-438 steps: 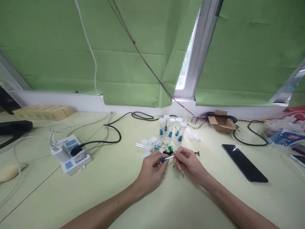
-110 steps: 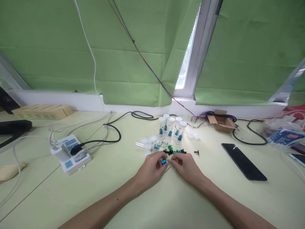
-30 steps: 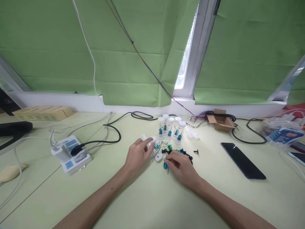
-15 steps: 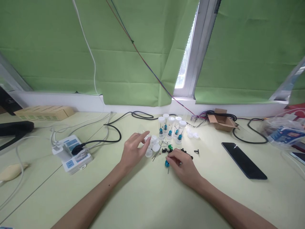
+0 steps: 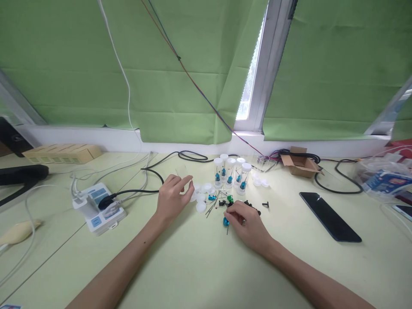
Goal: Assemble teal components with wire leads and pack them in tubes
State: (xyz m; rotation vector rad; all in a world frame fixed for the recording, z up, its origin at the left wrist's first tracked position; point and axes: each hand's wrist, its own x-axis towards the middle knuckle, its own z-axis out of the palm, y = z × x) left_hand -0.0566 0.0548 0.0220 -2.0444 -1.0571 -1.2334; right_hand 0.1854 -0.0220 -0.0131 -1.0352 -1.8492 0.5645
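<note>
As the right hand (image 5: 248, 223) pinches it, the blue part (image 5: 225, 222) protrudes just below.

Forearms (image 5: 130, 253) converge forward, left hand (image 5: 173, 195) with bent fingers, right hand (image 5: 247, 222) pinching.

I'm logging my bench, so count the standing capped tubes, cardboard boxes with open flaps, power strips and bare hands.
Standing capped tubes: 5
Cardboard box with open flaps: 1
Power strip: 1
Left hand and right hand: 2
Total: 9
</note>
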